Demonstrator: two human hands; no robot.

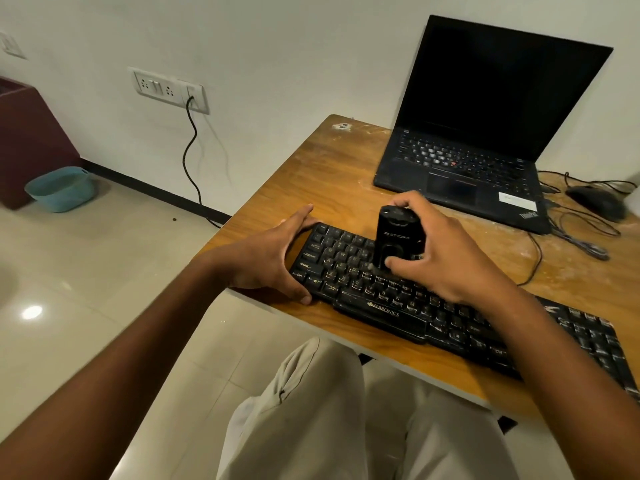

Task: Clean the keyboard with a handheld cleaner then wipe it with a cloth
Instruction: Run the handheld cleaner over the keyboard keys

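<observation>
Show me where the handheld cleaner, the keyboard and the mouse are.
handheld cleaner (398, 237), head view, front of its black body.
keyboard (384, 304), head view, the brand label on its near edge.
mouse (597, 200), head view, top of its shell.

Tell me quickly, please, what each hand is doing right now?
Left hand: open, bracing the keyboard.
Right hand: gripping the handheld cleaner.
</observation>
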